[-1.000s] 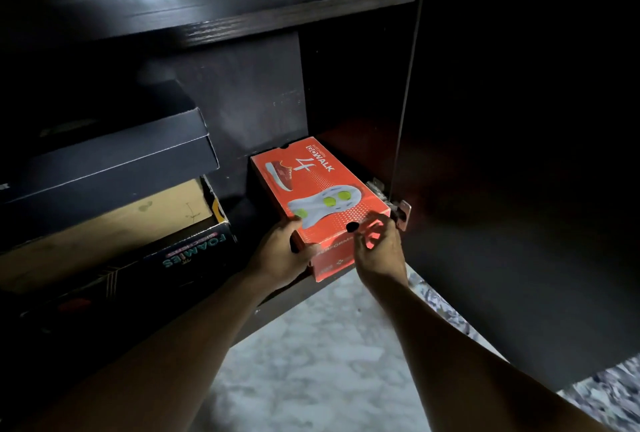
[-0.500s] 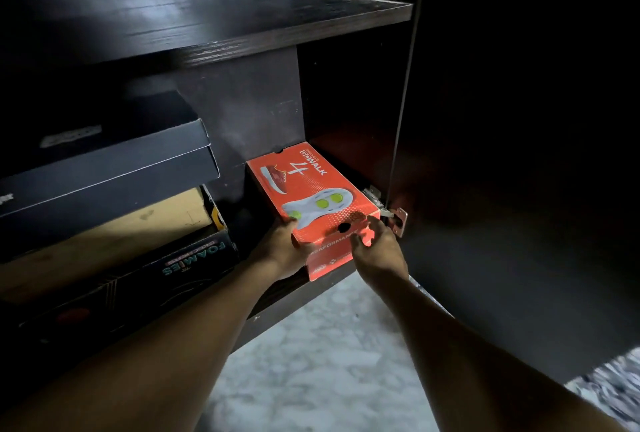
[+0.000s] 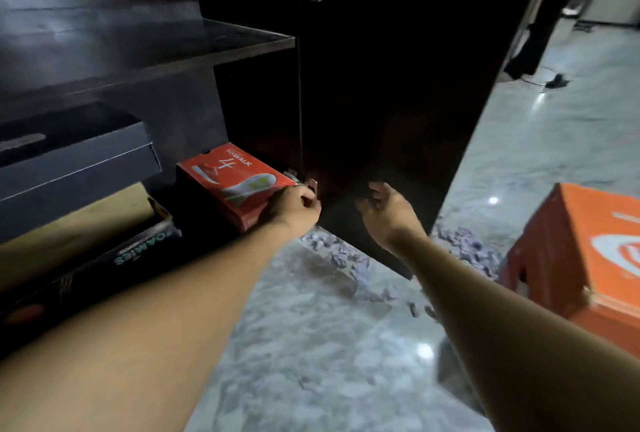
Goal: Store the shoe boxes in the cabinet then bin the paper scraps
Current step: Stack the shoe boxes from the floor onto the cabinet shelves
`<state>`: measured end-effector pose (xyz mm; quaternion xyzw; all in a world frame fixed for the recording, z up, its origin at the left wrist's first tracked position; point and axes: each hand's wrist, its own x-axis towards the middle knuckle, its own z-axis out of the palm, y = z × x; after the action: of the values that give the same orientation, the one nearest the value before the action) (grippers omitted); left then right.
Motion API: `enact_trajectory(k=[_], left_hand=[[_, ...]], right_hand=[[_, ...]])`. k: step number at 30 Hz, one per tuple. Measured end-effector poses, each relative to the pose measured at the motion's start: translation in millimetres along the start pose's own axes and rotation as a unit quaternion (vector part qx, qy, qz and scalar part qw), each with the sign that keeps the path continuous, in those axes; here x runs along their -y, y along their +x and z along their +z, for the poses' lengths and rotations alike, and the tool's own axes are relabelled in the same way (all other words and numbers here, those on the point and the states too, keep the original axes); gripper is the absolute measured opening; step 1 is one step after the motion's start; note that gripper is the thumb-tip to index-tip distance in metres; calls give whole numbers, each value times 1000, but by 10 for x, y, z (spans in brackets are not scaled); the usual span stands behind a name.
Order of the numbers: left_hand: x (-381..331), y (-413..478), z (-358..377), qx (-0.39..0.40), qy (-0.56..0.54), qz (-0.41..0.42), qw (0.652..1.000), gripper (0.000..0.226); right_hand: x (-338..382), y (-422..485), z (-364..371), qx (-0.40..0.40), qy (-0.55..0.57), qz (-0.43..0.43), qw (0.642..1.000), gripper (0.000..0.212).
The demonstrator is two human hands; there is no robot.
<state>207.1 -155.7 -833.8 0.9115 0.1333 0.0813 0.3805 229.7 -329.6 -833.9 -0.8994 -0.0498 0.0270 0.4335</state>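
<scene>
While the red cardboard shoe box [image 3: 228, 185] is set low at the front edge of the dark wooden cabinet [image 3: 242, 47], the left hand [image 3: 294, 204] curled at its corner (grip cannot be told) and the right hand [image 3: 388, 206] loosely open and empty, an orange shoe box [image 3: 588, 244] and purple paper scraps [image 3: 460, 241] are left on the marble floor [image 3: 311, 345].

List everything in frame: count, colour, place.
red cardboard shoe box: 1, red, bottom shelf of cabinet
black cardboard shoe box: 1, black, left, higher up
black FOAMIES-printed box: 1, black, lower left
orange cardboard box: 1, orange, floor, right
shredded paper scraps: many, pale grey-purple, floor under door
dark wooden cabinet door: 1, dark brown, open
left grip: 1, bare, at red box's front corner, hold unclear
right grip: 1, bare, open, before door
</scene>
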Motion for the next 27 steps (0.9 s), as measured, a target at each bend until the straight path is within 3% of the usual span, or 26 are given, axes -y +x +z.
enact_trajectory(k=[7, 14, 21, 27], left_hand=[[-762, -810, 399, 102, -33, 108, 988, 18], [-1148, -1881, 1004, 216, -12, 201, 955, 11], [-1591, -3017, 1827, 288, -77, 189, 936, 7], [-1554, -3952, 2595, 395, -61, 147, 905, 38]], right_hand=[[-448, -1197, -824, -90, -38, 16, 995, 42], [-1265, -2549, -1428, -143, -76, 35, 986, 42], [-2034, -3738, -1908, -204, -69, 110, 970, 42], [-2937, -4654, -2019, -204, -56, 292, 933, 60]])
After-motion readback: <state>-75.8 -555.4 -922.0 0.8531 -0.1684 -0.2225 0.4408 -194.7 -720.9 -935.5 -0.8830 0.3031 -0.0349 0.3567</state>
